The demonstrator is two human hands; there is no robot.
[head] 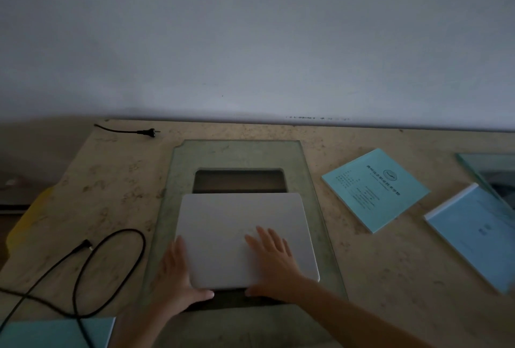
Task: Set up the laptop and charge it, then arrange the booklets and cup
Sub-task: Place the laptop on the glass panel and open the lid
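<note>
Far left: looped black charger cable [111, 258] on mottled beige stone table [376, 278], crossing pale blue booklet [55, 332]. Centre: closed silver laptop [242, 225] on green glass pad [315, 208]; left hand [178, 275] clasping its near-left corner, right hand [274, 260] spread flat on lid. Right: two light blue booklets [376, 189], well apart from hands.
</note>
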